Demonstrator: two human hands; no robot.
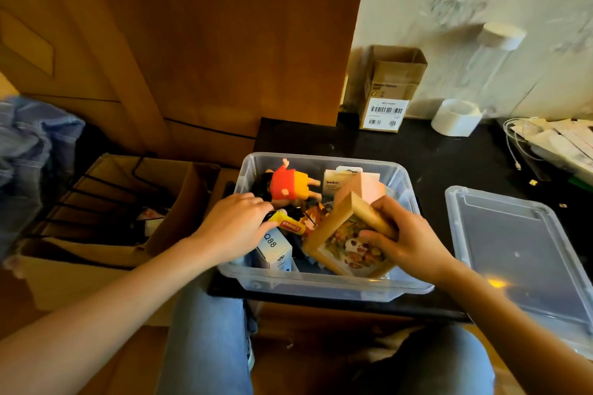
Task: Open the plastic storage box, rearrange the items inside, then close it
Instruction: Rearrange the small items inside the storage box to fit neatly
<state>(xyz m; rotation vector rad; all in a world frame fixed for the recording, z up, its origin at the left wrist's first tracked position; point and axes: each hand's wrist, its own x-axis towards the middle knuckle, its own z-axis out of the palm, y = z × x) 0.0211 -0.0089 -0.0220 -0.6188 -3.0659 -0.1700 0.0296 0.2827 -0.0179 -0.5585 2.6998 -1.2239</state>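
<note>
- Storage box (321,282): clear plastic, open, on the dark worktop (433,157) straight in front of my knees; everything below is placed relative to it.
- Lid (519,253): clear plastic, off the box, lying flat on the worktop just to its right.
- My right hand (410,240): over the box's right half, fingers and thumb curled round a wooden picture frame (346,237), held tilted with its lower edge inside the box.
- My left hand (234,224): reaching into the box's left side, fingers bent down among the items; I cannot tell whether it grips anything.
- Lip balm tube (290,225): yellow and red, inside the box, just beside my left fingertips.
- Doll (288,184): red shirt, yellow shorts, lying in the box's far left corner.
- White carton marked Q88 (274,248): near left corner inside the box.
- Belkin pack (332,184): far side of the box, upright.
- Cardboard box (390,90): well behind the storage box, against the wall.
- Tape roll (457,117): white, behind the storage box, to the right of the cardboard box.
</note>
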